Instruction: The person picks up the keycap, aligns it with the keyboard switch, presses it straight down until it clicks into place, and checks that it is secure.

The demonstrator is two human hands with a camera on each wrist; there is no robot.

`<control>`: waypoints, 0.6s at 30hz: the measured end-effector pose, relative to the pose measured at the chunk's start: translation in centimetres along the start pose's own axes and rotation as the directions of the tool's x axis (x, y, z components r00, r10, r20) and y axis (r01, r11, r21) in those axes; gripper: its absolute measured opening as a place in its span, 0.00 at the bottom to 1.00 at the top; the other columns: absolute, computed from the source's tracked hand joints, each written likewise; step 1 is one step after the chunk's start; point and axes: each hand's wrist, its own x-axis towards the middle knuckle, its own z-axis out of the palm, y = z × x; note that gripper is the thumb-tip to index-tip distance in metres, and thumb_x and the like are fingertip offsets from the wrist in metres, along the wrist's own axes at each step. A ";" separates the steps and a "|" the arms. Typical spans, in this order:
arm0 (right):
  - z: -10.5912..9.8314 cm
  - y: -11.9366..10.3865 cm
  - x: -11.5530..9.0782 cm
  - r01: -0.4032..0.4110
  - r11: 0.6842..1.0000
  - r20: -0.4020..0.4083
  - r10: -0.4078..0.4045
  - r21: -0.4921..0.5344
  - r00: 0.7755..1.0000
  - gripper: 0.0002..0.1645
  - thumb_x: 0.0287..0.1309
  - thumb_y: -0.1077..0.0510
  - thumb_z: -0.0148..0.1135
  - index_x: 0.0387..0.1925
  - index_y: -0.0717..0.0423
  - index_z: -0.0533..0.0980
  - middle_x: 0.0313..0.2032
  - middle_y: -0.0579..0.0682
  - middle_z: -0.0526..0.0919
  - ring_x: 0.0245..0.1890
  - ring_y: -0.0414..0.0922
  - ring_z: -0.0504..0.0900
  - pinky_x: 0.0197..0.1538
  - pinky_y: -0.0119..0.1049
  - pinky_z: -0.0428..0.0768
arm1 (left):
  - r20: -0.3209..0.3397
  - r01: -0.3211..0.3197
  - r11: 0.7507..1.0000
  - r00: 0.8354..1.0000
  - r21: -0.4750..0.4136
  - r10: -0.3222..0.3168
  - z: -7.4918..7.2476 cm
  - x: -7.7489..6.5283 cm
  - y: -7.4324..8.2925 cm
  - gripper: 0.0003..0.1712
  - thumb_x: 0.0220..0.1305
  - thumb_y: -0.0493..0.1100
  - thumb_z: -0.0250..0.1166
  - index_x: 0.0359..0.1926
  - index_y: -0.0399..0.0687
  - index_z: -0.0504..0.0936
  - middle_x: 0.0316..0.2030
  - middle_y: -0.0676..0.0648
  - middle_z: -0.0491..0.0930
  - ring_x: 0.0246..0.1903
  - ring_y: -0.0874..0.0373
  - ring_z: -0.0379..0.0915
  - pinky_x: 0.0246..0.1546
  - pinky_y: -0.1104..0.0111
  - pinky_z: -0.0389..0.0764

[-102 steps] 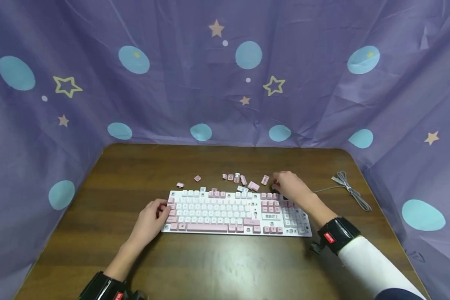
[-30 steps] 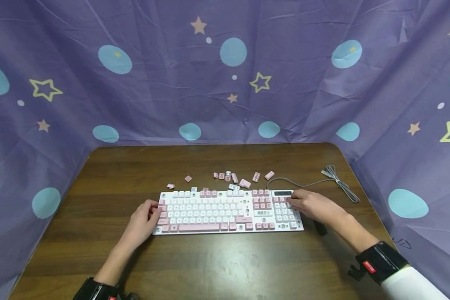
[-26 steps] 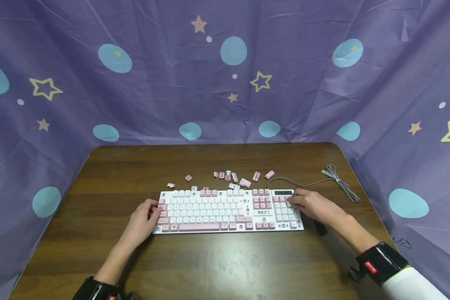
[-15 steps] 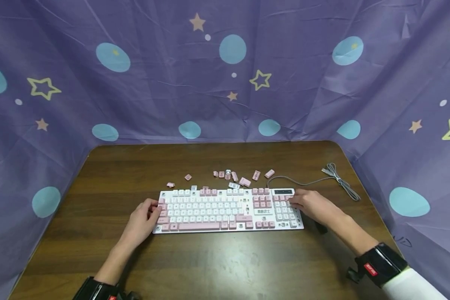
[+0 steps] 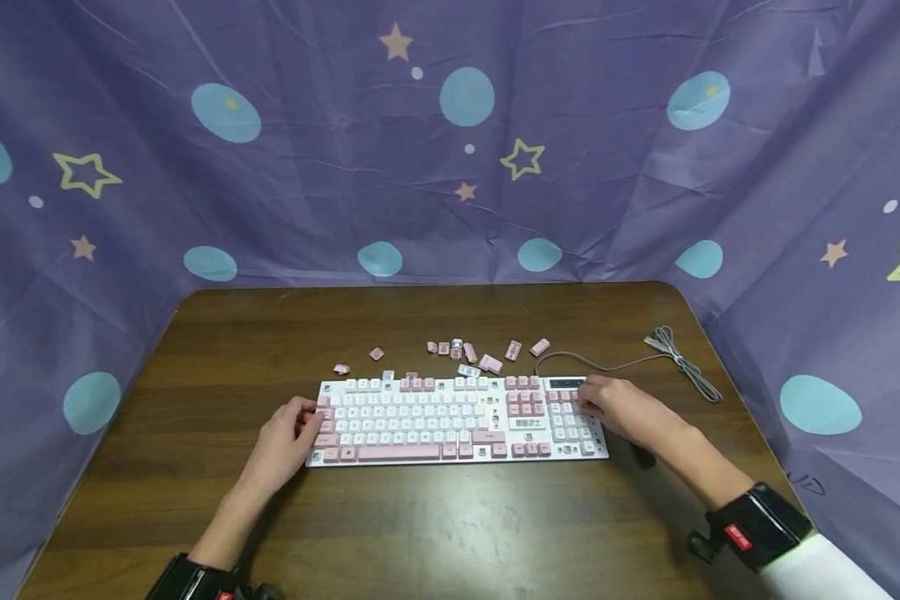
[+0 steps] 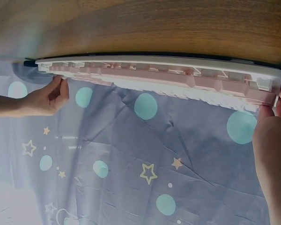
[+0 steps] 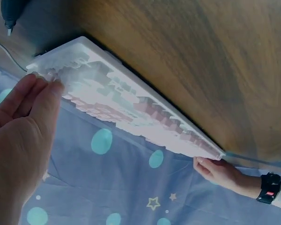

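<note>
A white and pink keyboard (image 5: 540,450) lies on the table. My left hand (image 5: 288,437) grips its left end, thumb over the pink keys (image 6: 253,96) at the edge and fingers against the side. At the right end, my right hand (image 5: 626,408) has thumb and fingertips together over the upper right of the number pad (image 5: 562,425). In the right wrist view those fingertips pinch a small pale keycap (image 7: 51,77), mostly hidden by the fingers. Loose pink keycaps (image 5: 491,363) lie behind the keyboard, with a long white keycap (image 5: 468,371) at its back edge.
A grey cable (image 5: 607,367) runs from the keyboard's back edge to a tied coil (image 5: 686,367) at the right. A dark-handled tool with a metal tip (image 7: 10,16) lies right of the keyboard. A patterned purple cloth (image 5: 450,200) hangs around the table (image 5: 450,525).
My right hand has come from behind the keyboard to the number pad, and a loose pink keycap shows where it was. Lately it has risen slightly. The left hand keeps its grip.
</note>
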 end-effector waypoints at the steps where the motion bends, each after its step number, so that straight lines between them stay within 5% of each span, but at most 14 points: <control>1: 0.0 0.1 0.0 0.007 1.000 -0.007 -0.007 0.015 1.000 0.06 0.49 0.65 0.68 0.31 0.55 0.80 0.31 0.44 0.78 0.32 0.38 0.78 0.32 0.34 0.78 | 0.002 0.002 1.000 1.000 0.000 -0.002 0.0 0.0 0.0 0.14 0.68 0.45 0.55 0.47 0.40 0.74 0.35 0.44 0.73 0.33 0.53 0.68 0.32 0.63 0.69; 18: 1.1 0.2 -0.4 0.038 0.993 -0.159 -0.019 0.116 0.987 0.10 0.45 0.67 0.71 0.27 0.53 0.77 0.27 0.42 0.78 0.28 0.35 0.76 0.30 0.31 0.77 | -0.020 -0.008 1.000 1.000 0.007 0.008 0.2 0.0 -0.1 0.13 0.67 0.45 0.55 0.45 0.40 0.74 0.34 0.44 0.73 0.32 0.54 0.68 0.31 0.63 0.69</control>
